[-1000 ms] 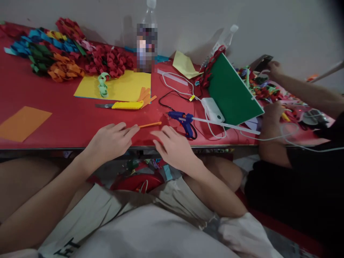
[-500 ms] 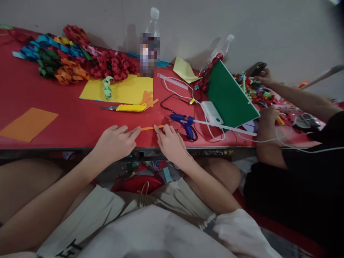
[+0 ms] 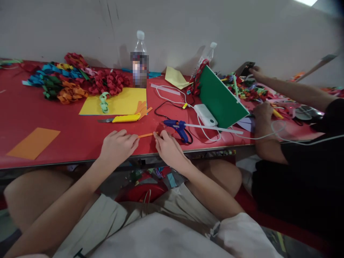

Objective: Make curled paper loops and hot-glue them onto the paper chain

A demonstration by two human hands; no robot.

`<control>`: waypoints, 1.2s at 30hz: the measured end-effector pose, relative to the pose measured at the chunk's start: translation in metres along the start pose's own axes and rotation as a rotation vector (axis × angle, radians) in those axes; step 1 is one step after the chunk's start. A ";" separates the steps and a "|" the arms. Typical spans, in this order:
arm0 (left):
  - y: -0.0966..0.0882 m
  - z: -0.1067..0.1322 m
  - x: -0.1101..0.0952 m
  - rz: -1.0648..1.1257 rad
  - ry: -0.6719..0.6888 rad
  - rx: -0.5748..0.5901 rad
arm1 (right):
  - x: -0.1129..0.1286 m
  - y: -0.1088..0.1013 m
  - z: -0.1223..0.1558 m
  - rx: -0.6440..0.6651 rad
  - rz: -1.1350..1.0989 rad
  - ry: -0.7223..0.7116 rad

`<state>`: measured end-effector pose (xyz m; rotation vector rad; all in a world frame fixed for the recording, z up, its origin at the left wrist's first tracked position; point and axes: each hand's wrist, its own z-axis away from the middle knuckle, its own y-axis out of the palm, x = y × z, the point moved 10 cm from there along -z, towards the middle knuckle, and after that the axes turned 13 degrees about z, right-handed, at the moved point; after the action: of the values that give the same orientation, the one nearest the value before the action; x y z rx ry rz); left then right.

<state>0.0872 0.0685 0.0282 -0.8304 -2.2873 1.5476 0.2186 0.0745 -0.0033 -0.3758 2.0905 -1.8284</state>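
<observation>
A narrow orange paper strip (image 3: 146, 135) stretches between my two hands, just above or on the red table near its front edge. My left hand (image 3: 118, 146) pinches its left end. At the other end, the fingers of my right hand (image 3: 168, 146) are closed on the strip. Right beside my right hand lies a blue glue gun (image 3: 176, 127) with a long white glue stick in its back. Beyond my left hand rests a yellow utility knife (image 3: 126, 118), blade to the left, with several orange strips (image 3: 142, 108) at its end.
Yellow paper (image 3: 118, 102) and paper chains (image 3: 67, 82) lie at the back left, orange paper (image 3: 34, 143) at the front left. A bottle (image 3: 140, 68) stands by the wall. A green board (image 3: 220, 96) leans over a white power bank (image 3: 206, 115). Another person's arm (image 3: 298, 91) reaches in at right.
The view has tilted up, so the table sits lower in the picture. Both hands still hold the orange strip, with little change in their grip.
</observation>
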 end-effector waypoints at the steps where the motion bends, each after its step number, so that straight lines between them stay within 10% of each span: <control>1: 0.003 -0.005 0.003 0.058 -0.033 -0.012 | 0.002 0.000 0.000 0.001 0.022 -0.003; 8: 0.039 -0.019 0.030 0.518 -0.217 0.094 | 0.006 -0.004 0.005 -0.124 -0.024 0.023; 20: 0.010 0.002 0.030 0.896 -0.307 -0.011 | 0.015 -0.016 -0.017 -0.328 -0.430 -0.119; 27: 0.012 0.027 0.064 1.104 -0.630 -0.075 | 0.002 0.000 -0.025 -0.151 -0.700 0.060; 36: 0.019 0.041 0.078 1.185 -0.708 0.004 | 0.007 0.006 -0.027 -0.077 -0.844 -0.065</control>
<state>0.0094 0.0884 -0.0137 -2.1685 -2.2383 2.6201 0.2014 0.0968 -0.0062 -1.4950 2.1187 -2.0808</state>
